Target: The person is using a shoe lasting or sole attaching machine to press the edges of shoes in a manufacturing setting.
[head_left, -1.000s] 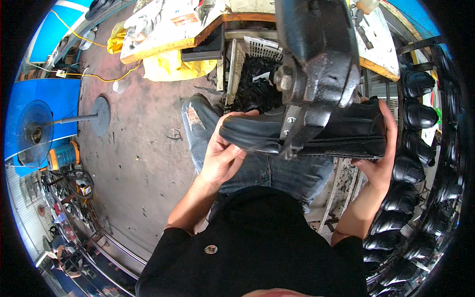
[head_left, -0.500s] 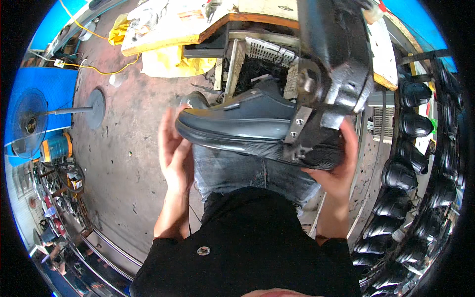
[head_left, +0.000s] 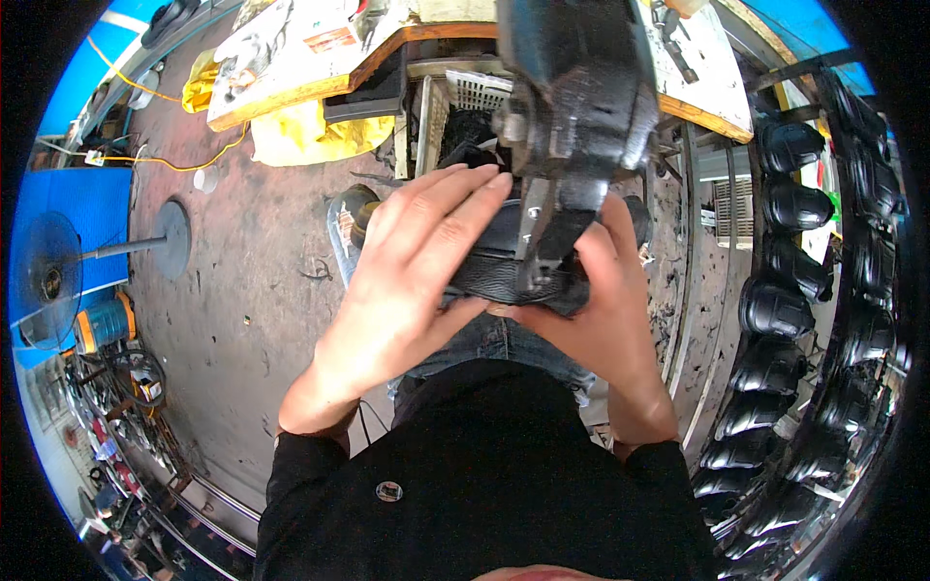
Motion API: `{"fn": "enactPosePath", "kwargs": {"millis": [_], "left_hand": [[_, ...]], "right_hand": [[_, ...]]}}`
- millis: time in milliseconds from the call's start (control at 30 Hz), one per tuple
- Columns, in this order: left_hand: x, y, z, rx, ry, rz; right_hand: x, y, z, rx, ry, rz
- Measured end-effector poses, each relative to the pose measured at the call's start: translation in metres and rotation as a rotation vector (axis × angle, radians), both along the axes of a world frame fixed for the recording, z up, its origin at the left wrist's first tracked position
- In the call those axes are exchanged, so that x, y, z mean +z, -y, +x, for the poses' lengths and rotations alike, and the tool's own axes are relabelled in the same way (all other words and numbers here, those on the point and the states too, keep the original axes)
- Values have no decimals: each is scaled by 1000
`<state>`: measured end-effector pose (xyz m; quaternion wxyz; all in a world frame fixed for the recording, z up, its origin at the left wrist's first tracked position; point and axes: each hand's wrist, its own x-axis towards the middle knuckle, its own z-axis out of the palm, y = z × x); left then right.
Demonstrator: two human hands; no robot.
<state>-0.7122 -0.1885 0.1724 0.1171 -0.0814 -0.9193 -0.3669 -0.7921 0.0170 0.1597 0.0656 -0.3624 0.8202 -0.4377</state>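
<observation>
A black shoe (head_left: 489,278) sits in front of my body, pressed up against the arm of a heavy dark metal machine (head_left: 581,107). My left hand (head_left: 407,261) lies over the shoe's left side, fingers stretched across it and the thumb underneath. On the other side, my right hand (head_left: 605,315) grips the shoe beside the machine's lower metal end, its fingers curled. The two thumbs come close together below the shoe. Much of the shoe is hidden by my left hand and the machine.
A worktable (head_left: 281,109) with a wooden edge spans the far side, and a crate (head_left: 434,126) of dark scraps stands beneath it. Racks of black shoes (head_left: 775,310) line the right. A standing fan (head_left: 58,261) and a yellow cable (head_left: 184,169) are at left.
The shoe has turned, so its long side no longer faces me. My left hand has moved from beside the toe onto the shoe. The whole view has shifted slightly.
</observation>
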Motion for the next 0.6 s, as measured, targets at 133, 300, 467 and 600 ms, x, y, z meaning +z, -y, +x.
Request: {"fn": "enactPosePath", "kwargs": {"millis": [133,300,467,600], "left_hand": [[-21,4,2,31,100,257],[-50,-10,9,65,205,657],[-61,-26,7,5,277,1056],[-62,-30,5,-45,253,1049]], "right_hand": [[5,0,0,-21,-7,47],[-41,-22,-1,-40,31,-143],[-164,-46,25,-91,619,-336],[-173,-50,30,-53,888,-233]]}}
